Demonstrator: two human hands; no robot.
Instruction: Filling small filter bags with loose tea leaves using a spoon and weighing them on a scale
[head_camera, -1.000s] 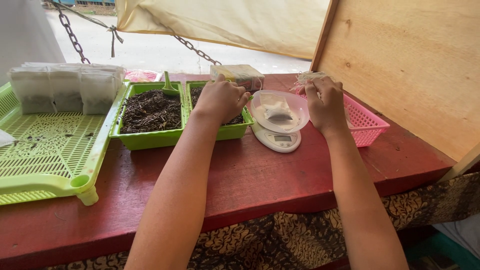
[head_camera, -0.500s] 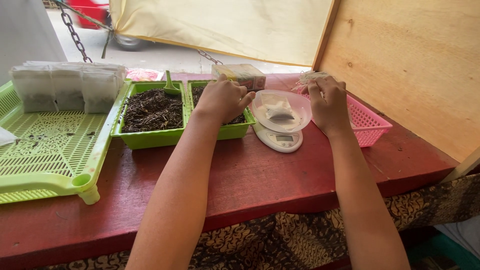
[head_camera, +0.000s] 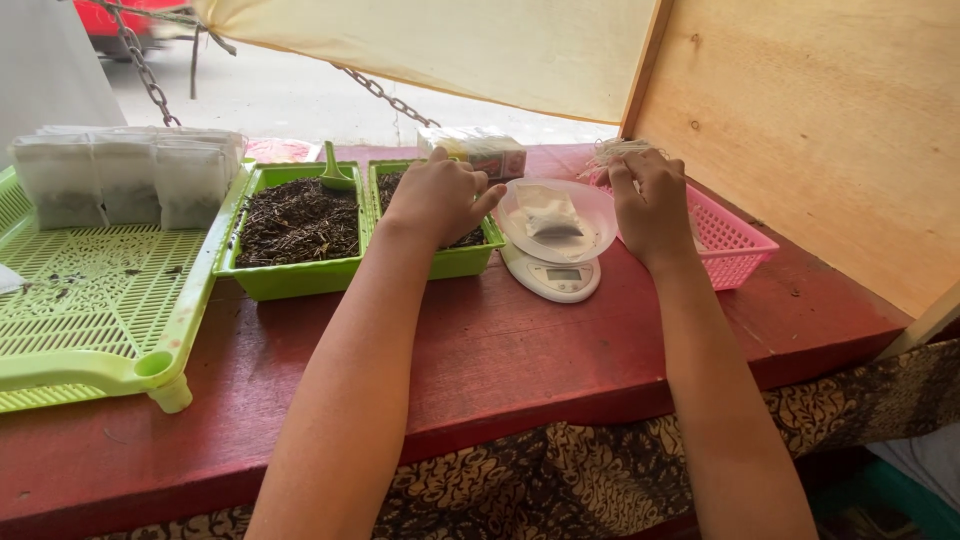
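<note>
My left hand (head_camera: 440, 195) rests knuckles-up over the right green tray (head_camera: 462, 262) of dark dried leaves, fingers curled under and thumb pointing at the scale; what is under the fingers is hidden. A small white kitchen scale (head_camera: 553, 277) carries a clear bowl (head_camera: 603, 218) with one filled white sachet (head_camera: 548, 214) in it. My right hand (head_camera: 652, 205) lies over the near rim of a pink basket (head_camera: 735, 240), its fingertips bent down at a bundle of pale threads (head_camera: 608, 151). I cannot tell whether it grips them.
A second green tray (head_camera: 296, 275) of leaves holds a green scoop (head_camera: 335, 172). A large slotted green tray (head_camera: 100, 290) at left carries a row of filled white sachets (head_camera: 125, 175). A wrapped box (head_camera: 478, 147) stands behind; a plywood wall (head_camera: 830, 120) closes the right side of the red table (head_camera: 520, 350).
Both hands stay almost where they were; the view shifts slightly. A red vehicle passes on the road behind.
</note>
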